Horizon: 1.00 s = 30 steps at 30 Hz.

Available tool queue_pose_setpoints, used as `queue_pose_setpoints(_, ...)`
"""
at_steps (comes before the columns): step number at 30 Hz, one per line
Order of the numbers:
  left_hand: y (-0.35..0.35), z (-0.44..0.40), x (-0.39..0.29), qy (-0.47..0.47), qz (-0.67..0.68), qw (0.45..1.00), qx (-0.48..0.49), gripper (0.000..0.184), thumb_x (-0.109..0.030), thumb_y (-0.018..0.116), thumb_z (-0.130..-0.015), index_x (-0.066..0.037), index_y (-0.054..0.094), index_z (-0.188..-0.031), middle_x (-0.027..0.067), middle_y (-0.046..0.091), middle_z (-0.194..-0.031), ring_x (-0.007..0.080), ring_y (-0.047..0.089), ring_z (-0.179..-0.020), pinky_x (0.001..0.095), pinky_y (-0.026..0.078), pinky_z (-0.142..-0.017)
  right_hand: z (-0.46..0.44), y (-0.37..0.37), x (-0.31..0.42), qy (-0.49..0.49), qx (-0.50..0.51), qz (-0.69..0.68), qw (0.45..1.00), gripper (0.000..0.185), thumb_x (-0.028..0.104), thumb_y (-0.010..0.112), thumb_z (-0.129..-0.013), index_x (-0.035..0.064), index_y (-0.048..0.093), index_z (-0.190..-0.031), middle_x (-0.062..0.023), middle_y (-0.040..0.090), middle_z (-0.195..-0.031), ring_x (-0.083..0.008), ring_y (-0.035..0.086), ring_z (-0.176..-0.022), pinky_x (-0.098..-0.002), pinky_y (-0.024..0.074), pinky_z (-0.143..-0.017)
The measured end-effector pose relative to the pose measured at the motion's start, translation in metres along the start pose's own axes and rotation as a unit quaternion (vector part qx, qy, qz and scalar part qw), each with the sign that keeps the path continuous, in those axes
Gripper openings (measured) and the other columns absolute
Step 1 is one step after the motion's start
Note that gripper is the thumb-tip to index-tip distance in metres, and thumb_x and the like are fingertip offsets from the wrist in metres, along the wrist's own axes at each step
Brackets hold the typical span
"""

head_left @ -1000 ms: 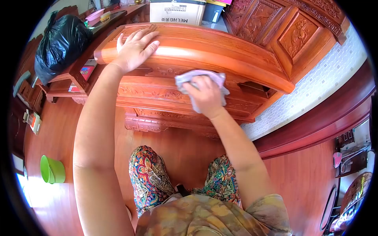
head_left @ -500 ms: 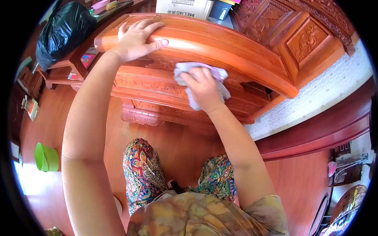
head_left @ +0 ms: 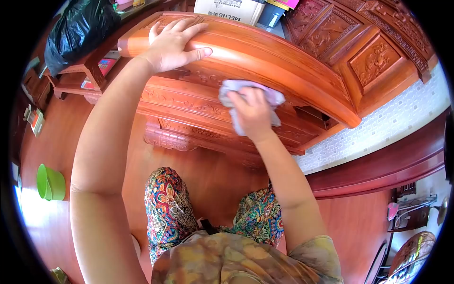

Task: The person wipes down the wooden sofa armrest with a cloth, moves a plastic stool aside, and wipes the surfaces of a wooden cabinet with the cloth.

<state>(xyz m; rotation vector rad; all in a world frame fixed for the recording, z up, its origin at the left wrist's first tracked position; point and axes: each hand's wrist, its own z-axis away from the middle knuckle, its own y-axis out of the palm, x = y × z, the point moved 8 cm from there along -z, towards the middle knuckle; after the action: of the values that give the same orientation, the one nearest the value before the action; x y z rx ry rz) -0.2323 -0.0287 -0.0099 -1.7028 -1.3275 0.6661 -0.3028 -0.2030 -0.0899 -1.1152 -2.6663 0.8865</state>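
My left hand (head_left: pixel 174 46) lies with fingers spread on the broad, polished armrest (head_left: pixel 265 49) of a carved reddish wooden seat. Lower and to the right, my right hand (head_left: pixel 254 112) is closed on a pale lilac cleaning cloth (head_left: pixel 228 91). The cloth is bunched against the carved side panel (head_left: pixel 201 106) just under the armrest. Part of it hangs below my fingers, and slight motion blur softens its edges. My palm hides the middle of the cloth.
A white printed carton (head_left: pixel 229 10) stands beyond the armrest. At upper left a black plastic bag (head_left: pixel 80 35) rests on a low wooden table (head_left: pixel 87 75). A green bucket (head_left: pixel 51 182) stands on the floor at left. A carved backrest (head_left: pixel 331 33) rises at upper right, beside a patterned wall (head_left: pixel 359 137).
The whole view has shifted slightly, moving the seat a little to the right in the picture. My right hand stays on the cloth under the armrest; my left hand keeps its place on top.
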Motion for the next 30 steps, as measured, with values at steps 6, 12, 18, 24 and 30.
queue_pose_setpoints(6,0.005,-0.002,0.003,0.008,0.033,0.999,0.025,0.071,-0.068,0.038,-0.077,-0.025,0.034,-0.133,0.0083,0.027,-0.14,0.0254,0.019,-0.131,0.0535,0.003,-0.103,0.016,-0.019,-0.013,0.01,0.024,-0.004,1.0,0.028,0.004,0.061,-0.063,0.0136,0.065,-0.089,-0.0048,0.053,-0.085,-0.0235,0.052,-0.079,-0.0326,0.0453,-0.067)
queue_pose_setpoints(12,0.002,-0.001,0.0,-0.015,0.02,0.999,0.023,0.069,-0.066,0.04,-0.078,-0.025,0.034,-0.133,0.0081,0.03,-0.138,0.0261,0.021,-0.13,0.0492,0.004,-0.104,0.049,-0.047,-0.04,0.037,0.013,0.083,0.996,0.025,0.008,0.063,-0.064,0.0135,0.064,-0.088,-0.0044,0.052,-0.086,-0.0232,0.05,-0.079,-0.0346,0.0422,-0.069)
queue_pose_setpoints(18,0.002,-0.001,0.001,-0.019,0.007,0.999,0.026,0.069,-0.067,0.039,-0.077,-0.026,0.034,-0.133,0.008,0.03,-0.138,0.0265,0.021,-0.13,0.0493,0.003,-0.105,0.007,0.004,0.003,0.045,0.007,0.047,0.998,0.025,0.008,0.059,-0.066,0.0143,0.061,-0.09,-0.002,0.052,-0.087,-0.0212,0.051,-0.082,-0.0325,0.0444,-0.069)
queue_pose_setpoints(24,0.006,-0.003,0.002,-0.004,0.037,0.999,0.019,0.07,-0.068,0.039,-0.077,-0.025,0.037,-0.132,0.0069,0.028,-0.139,0.0256,0.019,-0.131,0.0528,0.004,-0.103,0.039,-0.028,-0.021,0.007,-0.011,0.066,0.998,0.027,0.008,0.062,-0.061,0.0163,0.065,-0.086,-0.0038,0.053,-0.083,-0.0216,0.053,-0.079,-0.0319,0.0441,-0.066)
queue_pose_setpoints(30,0.001,-0.002,-0.001,-0.028,0.02,0.999,0.035,0.068,-0.067,0.041,-0.077,-0.026,0.037,-0.131,0.0073,0.034,-0.135,0.0254,0.022,-0.13,0.0495,0.003,-0.104,0.054,-0.014,-0.023,0.004,0.018,0.09,0.996,0.022,0.01,0.06,-0.064,0.0156,0.064,-0.085,-0.0024,0.053,-0.087,-0.0198,0.052,-0.079,-0.0328,0.0442,-0.066)
